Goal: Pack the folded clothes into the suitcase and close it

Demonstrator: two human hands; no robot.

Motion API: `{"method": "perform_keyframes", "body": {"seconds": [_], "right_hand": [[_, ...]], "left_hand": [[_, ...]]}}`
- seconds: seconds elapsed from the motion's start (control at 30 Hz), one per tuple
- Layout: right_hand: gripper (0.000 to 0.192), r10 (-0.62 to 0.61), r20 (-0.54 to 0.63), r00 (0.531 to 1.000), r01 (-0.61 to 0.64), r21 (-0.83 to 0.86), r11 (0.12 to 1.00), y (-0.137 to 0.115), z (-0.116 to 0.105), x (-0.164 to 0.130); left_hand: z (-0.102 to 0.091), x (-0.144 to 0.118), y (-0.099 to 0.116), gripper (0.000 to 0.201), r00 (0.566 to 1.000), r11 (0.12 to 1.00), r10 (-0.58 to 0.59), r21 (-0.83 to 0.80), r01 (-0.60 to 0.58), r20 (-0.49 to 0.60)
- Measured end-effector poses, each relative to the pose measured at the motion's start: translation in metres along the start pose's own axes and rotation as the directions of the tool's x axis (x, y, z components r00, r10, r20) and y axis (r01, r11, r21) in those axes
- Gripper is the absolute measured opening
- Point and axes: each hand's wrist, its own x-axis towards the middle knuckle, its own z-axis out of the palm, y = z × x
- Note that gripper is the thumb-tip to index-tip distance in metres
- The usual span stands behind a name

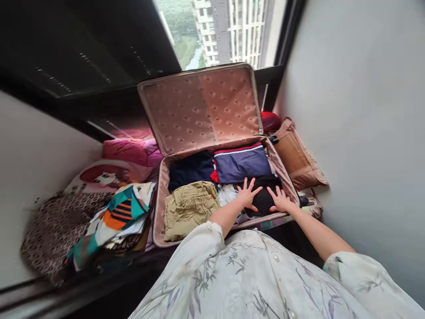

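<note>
The left hand (246,196) and right hand (280,200), fingers spread apart, lie palm-down on flat black fabric (264,199) at four o'clock in the open, pink-lined rectangular suitcase (206,110); folded navy fabric with red-and-white edging (244,166) lies at one o'clock, wrinkled khaki fabric (191,209) at eight.

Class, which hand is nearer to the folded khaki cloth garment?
Left. The left hand is at the left side of the folded black fabric, right of the khaki garment; the right hand is farther, at the fabric's right side.
</note>
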Motion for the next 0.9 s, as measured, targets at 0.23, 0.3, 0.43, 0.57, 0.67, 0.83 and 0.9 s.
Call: {"method": "perform_keyframes", "body": {"seconds": [0.23,0.3,0.43,0.57,0.67,0.83,0.9], "right_hand": [[0.098,-0.161,-0.319,0.934,0.093,-0.217,0.972,0.025,0.026,0.008],[0.084,-0.240,-0.413,0.879,0.126,-0.284,0.951,0.031,0.026,0.008],[0.059,-0.358,-0.526,0.771,0.226,-0.299,0.927,0.025,0.021,-0.001],[0.058,-0.403,-0.482,0.778,0.361,-0.181,0.915,-0.016,0.011,-0.009],[0.058,-0.487,-0.435,0.757,0.497,-0.101,0.862,-0.063,0.003,-0.010],[0.057,-0.654,-0.395,0.646,0.720,0.029,0.694,-0.152,-0.008,-0.020],[0.054,-0.711,-0.371,0.597,0.778,0.053,0.626,-0.192,-0.013,-0.030]], "left_hand": [[0.003,-0.027,0.003,0.107,0.980,0.992,0.047,-0.107,-0.069,-0.193],[0.003,-0.052,-0.004,0.091,0.968,0.987,-0.001,-0.158,-0.040,-0.249],[0.005,-0.134,-0.032,0.064,0.891,0.940,-0.155,-0.342,0.000,-0.426],[0.002,-0.242,-0.087,0.049,0.589,0.820,-0.518,-0.557,0.135,-0.620],[0.005,-0.324,-0.138,0.049,0.338,0.708,-0.705,-0.641,0.295,-0.623],[0.028,-0.448,-0.209,0.051,0.089,0.457,-0.856,-0.665,0.590,-0.509],[0.044,-0.488,-0.229,0.059,0.041,0.356,-0.894,-0.652,0.670,-0.446]]}}
